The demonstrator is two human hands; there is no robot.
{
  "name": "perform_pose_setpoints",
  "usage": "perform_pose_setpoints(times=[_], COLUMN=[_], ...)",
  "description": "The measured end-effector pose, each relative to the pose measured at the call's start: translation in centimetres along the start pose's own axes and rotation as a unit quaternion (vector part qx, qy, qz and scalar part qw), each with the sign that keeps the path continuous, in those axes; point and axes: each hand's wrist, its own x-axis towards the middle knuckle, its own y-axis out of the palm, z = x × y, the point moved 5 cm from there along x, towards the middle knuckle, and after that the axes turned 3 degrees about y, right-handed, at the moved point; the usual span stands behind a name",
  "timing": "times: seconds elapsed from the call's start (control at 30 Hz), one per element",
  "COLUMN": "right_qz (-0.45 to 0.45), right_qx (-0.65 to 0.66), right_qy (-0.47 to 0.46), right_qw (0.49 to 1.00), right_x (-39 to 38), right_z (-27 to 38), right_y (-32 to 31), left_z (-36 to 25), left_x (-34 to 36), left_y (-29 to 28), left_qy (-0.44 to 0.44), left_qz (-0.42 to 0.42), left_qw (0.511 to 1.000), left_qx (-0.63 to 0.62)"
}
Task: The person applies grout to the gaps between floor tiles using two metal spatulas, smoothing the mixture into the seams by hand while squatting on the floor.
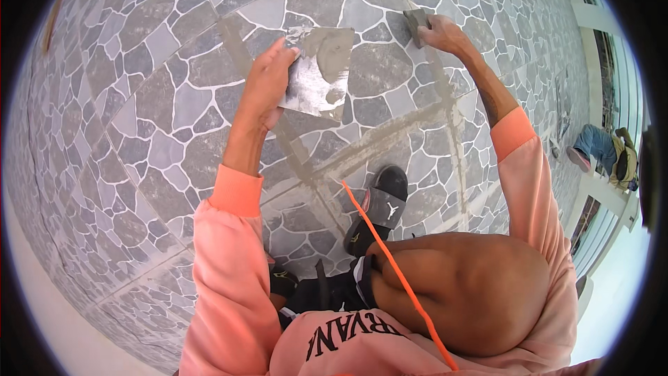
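My left hand (268, 83) grips the left edge of a flat, squarish metal plate (306, 87) held above the floor. Wet grey grout (332, 52) is smeared over the plate's upper right part. Farther off to the right, my right hand (442, 33) is closed round a small grey spreader (416, 26), which is down at the tiles. Beneath both hands lies a stone-patterned tile floor (379, 63). Smeared grout fills a joint (390, 141) running across it, and more joints cross that one.
My foot in a black slide sandal (390, 198) rests on the tiles close to the grouted joints. An orange cord (396, 271) hangs down in front of my body. At the far right, a person in blue jeans (595, 146) is low by a white railing (609, 198).
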Motion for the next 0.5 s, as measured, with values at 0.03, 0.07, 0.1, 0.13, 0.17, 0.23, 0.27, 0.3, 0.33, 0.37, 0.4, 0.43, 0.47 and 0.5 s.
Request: perform_pose_setpoints(times=[0.03,0.07,0.1,0.13,0.17,0.23,0.27,0.3,0.33,0.37,0.4,0.43,0.47,0.5], right_qz=[0.020,0.020,0.006,-0.007,-0.007,-0.086,-0.123,-0.052,0.019,0.022,0.008,0.001,0.001,-0.039], right_qx=[0.047,0.045,-0.006,-0.056,-0.059,-0.131,-0.110,-0.088,-0.066,-0.065,-0.055,-0.041,-0.041,-0.073], right_qy=[0.035,0.037,0.040,0.042,0.045,-0.009,-0.099,-0.066,-0.031,-0.030,-0.013,-0.001,-0.002,0.002], right_qw=[0.998,0.998,0.999,0.998,0.997,0.988,0.981,0.993,0.997,0.997,0.998,0.999,0.999,0.997], right_x=[0.3,0.1,-0.2,-0.4,-0.7,-1.7,-2.7,-2.0,-1.6,-1.3,-1.3,-0.5,0.4,1.4], right_z=[-1.2,-2.0,-2.8,-3.2,-4.3,-5.2,-2.7,-2.2,-1.7,-1.6,-2.4,-2.8,-3.0,-3.0], right_y=[-0.9,-1.3,-1.7,-2.0,-1.1,1.5,3.0,3.3,2.7,1.6,-0.8,-1.8,-1.8,-2.0], left_z=[-0.1,-0.2,-0.2,-0.5,-0.6,-0.1,-0.1,0.0,-0.2,-0.2,-0.3,-0.5,-0.5,-0.4], left_x=[0.1,0.1,0.1,-0.1,-0.1,0.4,0.4,0.4,0.0,-0.2,-0.5,-0.4,-0.4,-0.2], left_y=[0.3,0.6,0.8,1.0,1.3,1.4,1.1,0.7,0.4,0.4,1.3,1.7,1.7,1.7], left_qy=[0.001,0.002,0.001,0.003,0.005,0.003,0.001,-0.001,-0.006,-0.011,-0.007,-0.006,-0.005,-0.004], left_qz=[0.005,0.009,0.010,0.002,-0.004,0.017,0.027,0.022,0.003,-0.012,-0.003,0.000,0.002,0.001], left_qw=[1.000,1.000,1.000,1.000,1.000,1.000,1.000,1.000,1.000,1.000,1.000,1.000,1.000,1.000], left_qx=[-0.001,-0.002,-0.004,-0.003,-0.005,-0.008,-0.004,-0.001,0.003,0.004,0.003,-0.002,-0.006,-0.007])
